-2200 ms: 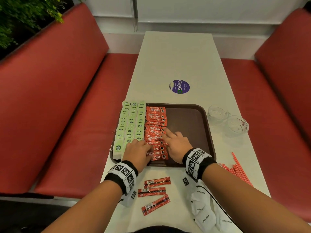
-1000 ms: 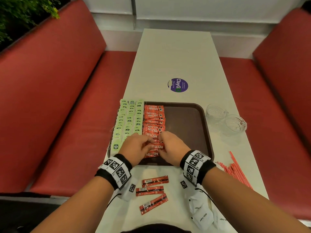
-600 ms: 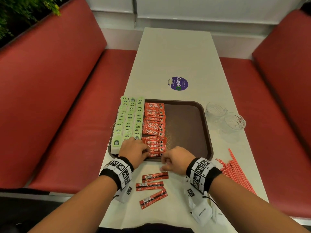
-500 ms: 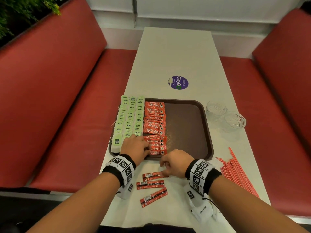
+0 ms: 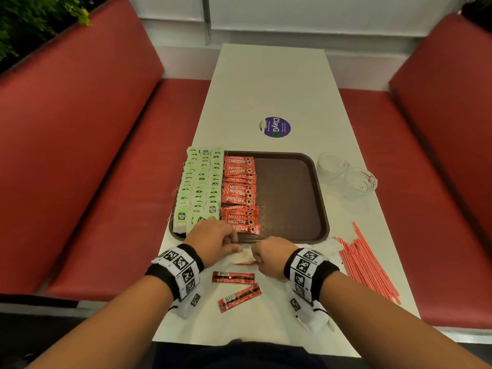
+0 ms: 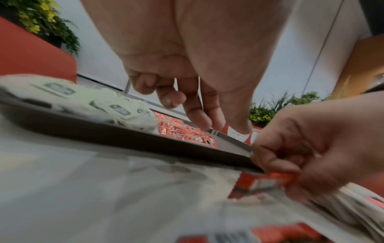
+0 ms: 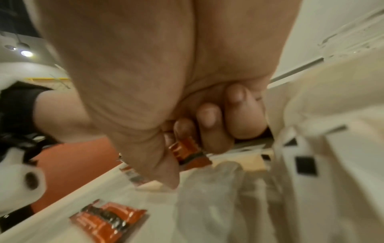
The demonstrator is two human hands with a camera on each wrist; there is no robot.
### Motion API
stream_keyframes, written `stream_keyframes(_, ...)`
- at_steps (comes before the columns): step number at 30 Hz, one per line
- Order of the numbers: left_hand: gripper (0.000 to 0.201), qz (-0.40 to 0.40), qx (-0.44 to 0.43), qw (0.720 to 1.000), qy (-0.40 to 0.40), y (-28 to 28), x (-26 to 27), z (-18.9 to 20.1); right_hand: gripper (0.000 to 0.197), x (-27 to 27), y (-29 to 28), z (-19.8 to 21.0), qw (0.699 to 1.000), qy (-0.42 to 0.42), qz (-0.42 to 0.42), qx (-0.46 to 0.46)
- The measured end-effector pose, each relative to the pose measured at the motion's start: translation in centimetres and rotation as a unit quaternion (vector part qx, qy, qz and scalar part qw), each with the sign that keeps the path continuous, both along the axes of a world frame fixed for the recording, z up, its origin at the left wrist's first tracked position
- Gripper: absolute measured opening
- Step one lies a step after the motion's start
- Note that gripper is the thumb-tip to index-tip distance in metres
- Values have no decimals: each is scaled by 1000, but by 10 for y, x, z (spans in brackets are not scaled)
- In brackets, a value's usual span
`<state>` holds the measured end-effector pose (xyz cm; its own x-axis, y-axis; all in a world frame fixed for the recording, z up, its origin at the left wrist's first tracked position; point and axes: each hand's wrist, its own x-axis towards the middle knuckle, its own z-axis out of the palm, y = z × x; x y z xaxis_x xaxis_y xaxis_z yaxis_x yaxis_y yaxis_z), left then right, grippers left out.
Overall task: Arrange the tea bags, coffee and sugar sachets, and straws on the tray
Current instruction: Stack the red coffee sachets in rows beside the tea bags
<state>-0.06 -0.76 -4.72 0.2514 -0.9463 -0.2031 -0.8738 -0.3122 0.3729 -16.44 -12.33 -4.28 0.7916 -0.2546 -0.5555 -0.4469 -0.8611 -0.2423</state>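
Right hand (image 5: 269,255) pinches a thin red coffee sachet (image 5: 246,262) at the near rim of the dark brown plastic tray (image 5: 291,198).
Its fingers (image 7: 207,128) and thumb clamp one end, long axis running left-right, just above the white table (image 5: 269,83). Left hand (image 5: 213,242) hovers beside it, fingers (image 6: 195,106) loosely curled, gripping nothing. 2 more red sachets (image 5: 235,286) lie nearer; red straws (image 5: 364,262) lie right, pointing away.
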Motion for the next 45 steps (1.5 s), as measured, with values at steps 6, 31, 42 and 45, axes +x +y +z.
stream_keyframes(6, 44, -94, 100, 990, -26, 38, -6, -6, 27, -13, -8, 12, 997, -61, -38, 33)
stream_keyframes(31, 21, -29, -115, 993, -29, 7, -2, 21, 21, 0, -32, 24, 950, -216, -135, 181)
stream_keyframes(42, 14, 74, -34, 996, -19, -15, 17, 5, 15, 1, -45, 19, 942, -226, -210, 130)
stream_keyframes(45, 15, 51, 12, 998, -44, -21, 19, -8, 10, -2, -48, 19, 940, -224, -220, 133)
